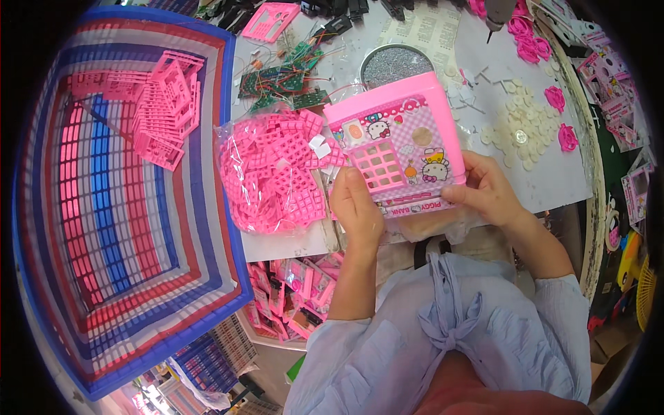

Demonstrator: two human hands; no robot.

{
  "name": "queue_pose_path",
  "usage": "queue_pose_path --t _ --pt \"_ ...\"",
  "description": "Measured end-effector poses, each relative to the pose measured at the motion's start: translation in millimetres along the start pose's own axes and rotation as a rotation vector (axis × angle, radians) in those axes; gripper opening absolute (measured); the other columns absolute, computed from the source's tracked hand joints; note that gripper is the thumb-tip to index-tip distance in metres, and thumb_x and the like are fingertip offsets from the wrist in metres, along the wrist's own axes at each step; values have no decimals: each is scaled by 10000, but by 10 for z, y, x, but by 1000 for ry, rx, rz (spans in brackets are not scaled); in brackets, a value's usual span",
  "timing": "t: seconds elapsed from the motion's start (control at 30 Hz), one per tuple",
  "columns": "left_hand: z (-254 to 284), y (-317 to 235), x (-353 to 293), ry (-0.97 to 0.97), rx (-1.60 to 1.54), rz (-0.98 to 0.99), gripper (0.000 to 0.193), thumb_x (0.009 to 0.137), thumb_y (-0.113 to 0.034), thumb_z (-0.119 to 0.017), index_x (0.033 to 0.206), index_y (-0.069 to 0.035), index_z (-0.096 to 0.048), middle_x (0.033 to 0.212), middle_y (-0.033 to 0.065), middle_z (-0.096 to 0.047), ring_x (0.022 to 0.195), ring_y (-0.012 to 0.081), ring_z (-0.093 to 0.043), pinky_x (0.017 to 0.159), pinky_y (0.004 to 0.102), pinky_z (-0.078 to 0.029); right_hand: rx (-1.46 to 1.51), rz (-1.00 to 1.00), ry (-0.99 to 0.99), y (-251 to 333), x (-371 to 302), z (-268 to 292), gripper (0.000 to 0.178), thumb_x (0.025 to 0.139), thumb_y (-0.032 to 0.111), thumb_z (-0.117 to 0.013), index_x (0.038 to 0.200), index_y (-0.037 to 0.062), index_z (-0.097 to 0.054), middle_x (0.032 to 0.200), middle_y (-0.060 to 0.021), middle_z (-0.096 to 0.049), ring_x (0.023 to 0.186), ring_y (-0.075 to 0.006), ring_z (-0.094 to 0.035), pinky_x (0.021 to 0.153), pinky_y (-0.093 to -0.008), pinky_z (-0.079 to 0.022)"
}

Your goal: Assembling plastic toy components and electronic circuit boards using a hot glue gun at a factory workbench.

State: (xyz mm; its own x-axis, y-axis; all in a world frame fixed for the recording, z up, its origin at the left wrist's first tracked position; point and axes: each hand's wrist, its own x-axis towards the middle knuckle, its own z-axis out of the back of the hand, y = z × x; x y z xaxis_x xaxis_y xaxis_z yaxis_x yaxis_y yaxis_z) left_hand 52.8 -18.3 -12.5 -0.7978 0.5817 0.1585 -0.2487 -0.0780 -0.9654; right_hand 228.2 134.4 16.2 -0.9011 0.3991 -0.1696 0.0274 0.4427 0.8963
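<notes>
Both my hands grip a pink toy piggy bank panel (453, 128), tilted above the front of the table. Cartoon stickers cover its face, beside a grid of square openings and a round spot. My left hand (358, 204) is closed on its lower left edge, thumb near the grid. At the lower right corner my right hand (487, 190) pinches the edge, thumb on the front. Just left of the panel, a clear plastic bag (238, 187) holds many pink keypad grids (294, 173). What lies behind the panel is hidden.
A large striped crate (232, 277) on the left holds stacked pink frames (169, 111). Wired green circuit boards (277, 83) and a round tin of small metal parts (395, 66) lie farther back. White discs (522, 128) spread at right, under a screwdriver tip (491, 31).
</notes>
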Motion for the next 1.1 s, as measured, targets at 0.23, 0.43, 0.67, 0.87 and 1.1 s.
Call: queue_pose_path --t 0.23,0.43,0.67,0.87,1.1 --pt "-5 44 -107 67 -21 -254 323 1030 -256 -510 848 5 -566 654 -25 -477 610 57 -414 525 265 -332 -258 -55 12 80 5 68 308 904 165 -727 1142 -28 -687 992 -49 -724 890 -90 -649 804 -266 -527" --pt "117 -251 232 189 -464 80 305 1002 -200 -593 1190 40 -609 955 20 -641 836 60 -551 746 219 -426 -394 -100 65 258 31 32 322 925 205 -710 1143 -31 -690 1004 -55 -725 902 -85 -635 811 -262 -515" --pt "271 -586 362 268 -411 -190 307 959 -148 -651 1206 32 -620 1045 68 -690 907 132 -637 829 285 -492 -437 119 144 345 183 89 347 952 205 -669 1227 -7 -655 1064 -66 -720 952 -108 -637 856 -282 -509" --pt "312 -638 600 591 219 -829 327 732 -141 -744 1039 -53 -672 1077 112 -698 936 333 -657 848 431 -507 -1203 643 94 337 529 601 476 874 168 -663 1329 53 -585 1363 -154 -573 1213 -311 -562 1007 -405 -464" --pt "256 -60 -140 777 464 -717 394 703 -254 -768 1057 -101 -684 1254 108 -638 1172 339 -563 968 493 -437 -1385 526 407 227 298 815 551 835 250 -662 1350 79 -565 1511 -155 -448 1401 -429 -364 1126 -509 -370"
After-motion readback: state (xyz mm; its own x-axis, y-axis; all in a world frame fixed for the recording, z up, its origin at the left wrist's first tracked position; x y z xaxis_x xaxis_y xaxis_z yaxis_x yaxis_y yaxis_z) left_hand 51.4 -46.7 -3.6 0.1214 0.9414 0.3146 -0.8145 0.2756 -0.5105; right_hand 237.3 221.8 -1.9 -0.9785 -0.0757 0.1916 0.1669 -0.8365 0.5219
